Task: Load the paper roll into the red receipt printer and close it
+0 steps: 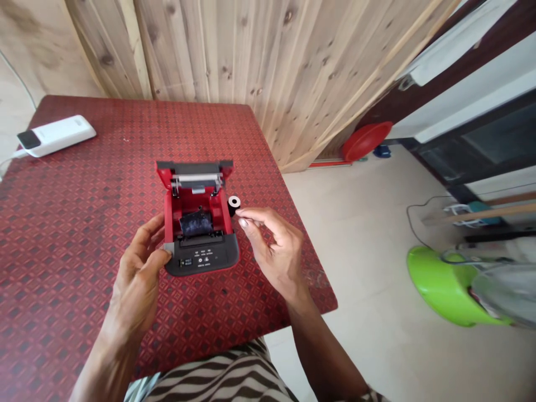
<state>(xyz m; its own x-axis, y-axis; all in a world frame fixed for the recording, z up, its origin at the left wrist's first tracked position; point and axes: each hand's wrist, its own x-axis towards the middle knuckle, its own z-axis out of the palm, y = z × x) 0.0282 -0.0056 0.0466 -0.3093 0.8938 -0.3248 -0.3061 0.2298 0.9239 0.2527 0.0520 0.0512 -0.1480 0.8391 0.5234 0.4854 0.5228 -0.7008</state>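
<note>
Striped cloth fills the bottom edge, and both bare forearms reach up from it over a table covered in red, diamond-patterned fabric.

Between the hands, near the table's front right part, stands a small red and grey printer with its lid swung up and back. Its open red compartment holds a dark roll lying crosswise. The grey front panel carries small white symbols and a line of writing, too small to read.

Just beside the printer's right wall sits a little black spool with a white centre.

The left hand comes in from the lower left, palm turned toward the printer. Its thumb rests on the grey front left corner, and its fingers curve loosely along the left wall without closing round it.

The right hand is raised at the printer's right side, wrist bent. Thumb and forefinger are drawn together, their tips at the spool; whether they grip it or only touch it cannot be told. The other fingers are half curled.

Far off at the table's back left corner lies a white power bank with a cable running off the edge. Behind the table rises a wall of knotty wooden boards. On the pale floor to the right, a red basin leans against the wall, and a bright green plastic object sits nearer.
</note>
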